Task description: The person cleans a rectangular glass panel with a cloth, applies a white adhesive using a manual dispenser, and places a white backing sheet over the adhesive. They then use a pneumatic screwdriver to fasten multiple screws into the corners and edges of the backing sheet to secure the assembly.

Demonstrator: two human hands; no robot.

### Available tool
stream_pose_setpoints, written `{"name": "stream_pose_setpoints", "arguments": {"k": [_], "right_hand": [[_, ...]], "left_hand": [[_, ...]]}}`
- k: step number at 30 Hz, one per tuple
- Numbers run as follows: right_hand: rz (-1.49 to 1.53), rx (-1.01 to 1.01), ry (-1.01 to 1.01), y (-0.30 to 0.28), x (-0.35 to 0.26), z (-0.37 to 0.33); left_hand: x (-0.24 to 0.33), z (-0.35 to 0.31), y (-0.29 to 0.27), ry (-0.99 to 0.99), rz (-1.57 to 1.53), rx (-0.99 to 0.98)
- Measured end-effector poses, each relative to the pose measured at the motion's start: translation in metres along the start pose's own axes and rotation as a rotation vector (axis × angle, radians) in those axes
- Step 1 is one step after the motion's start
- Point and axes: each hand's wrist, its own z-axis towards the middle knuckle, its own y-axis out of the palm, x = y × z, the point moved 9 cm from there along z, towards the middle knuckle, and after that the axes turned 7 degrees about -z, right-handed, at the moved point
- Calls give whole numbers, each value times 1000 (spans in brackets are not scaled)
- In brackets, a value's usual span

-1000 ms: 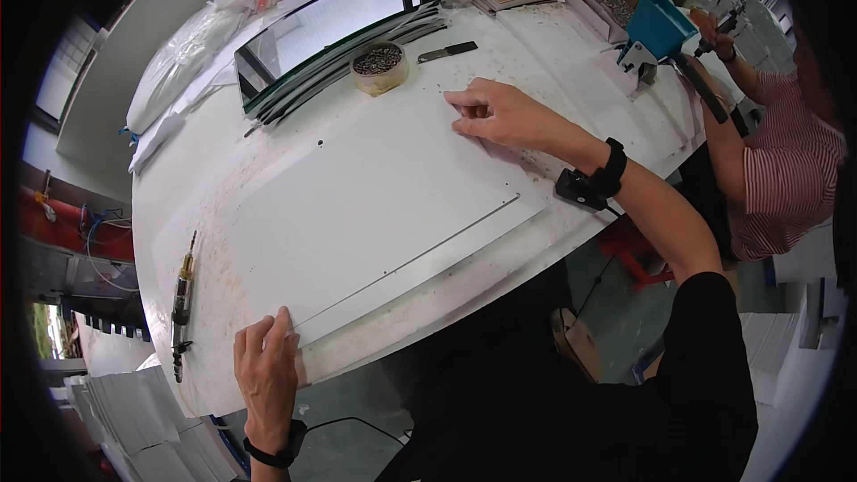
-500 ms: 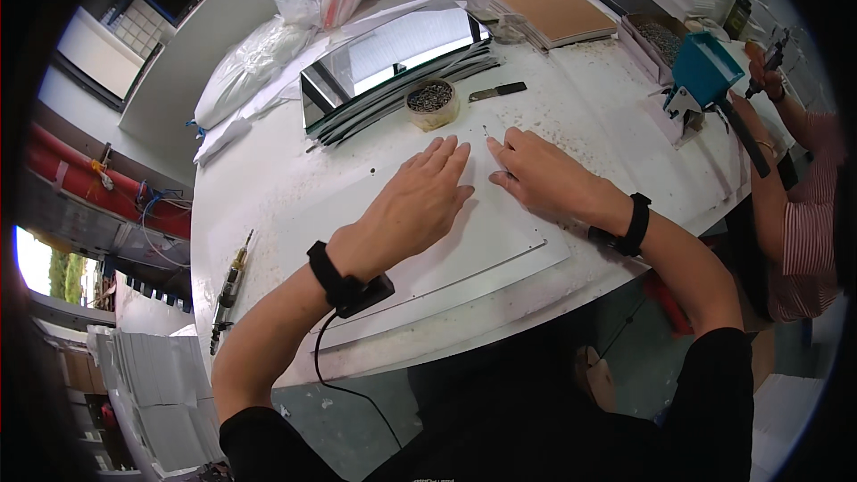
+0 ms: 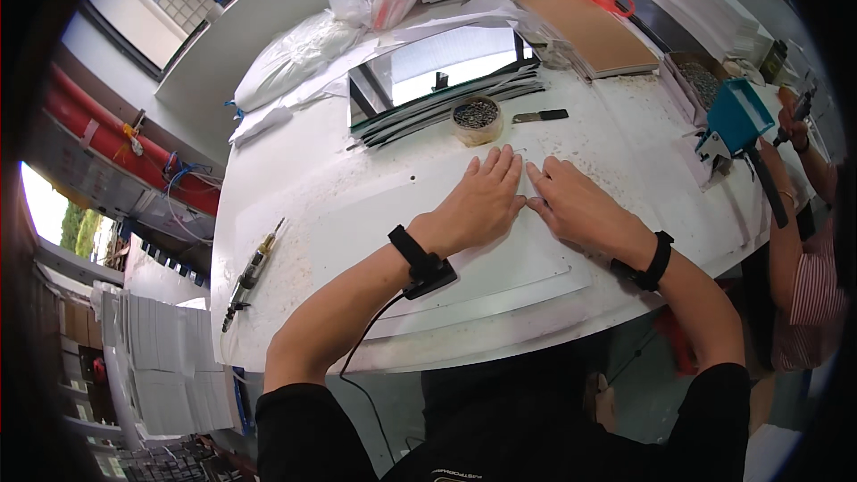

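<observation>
A flat white panel lies on the white table in front of me. My left hand rests palm down on it, fingers stretched out and lying close together. Just to its right, my right hand lies low over the panel's right part, thumb and forefinger apart, the other fingers partly bent. The two thumbs are close to each other. Nothing shows in either hand, though the undersides are hidden. Beyond my fingers stands a round tub of small dark metal pieces, with a black-handled knife to its right.
A stack of mirrors lies behind the tub. A slim power screwdriver lies at the left. A teal tool with a hopper stands right, beside a co-worker's arm. White bags and brown board lie at the back.
The whole view has shifted, so the table and things on it appear farther right and lower. My hands have drawn slightly closer together, both still on the panel.
</observation>
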Motion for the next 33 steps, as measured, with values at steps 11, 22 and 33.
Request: {"name": "stream_pose_setpoints", "arguments": {"k": [11, 22, 33], "right_hand": [[278, -306, 22, -26, -20, -45], [402, -265, 98, -9, -6, -66], [280, -248, 153, -8, -21, -65]], "left_hand": [[-2, -1, 7, 61, -25, 96], [-3, -4, 8, 41, 26, 163], [-3, -2, 14, 15, 43, 102]]}}
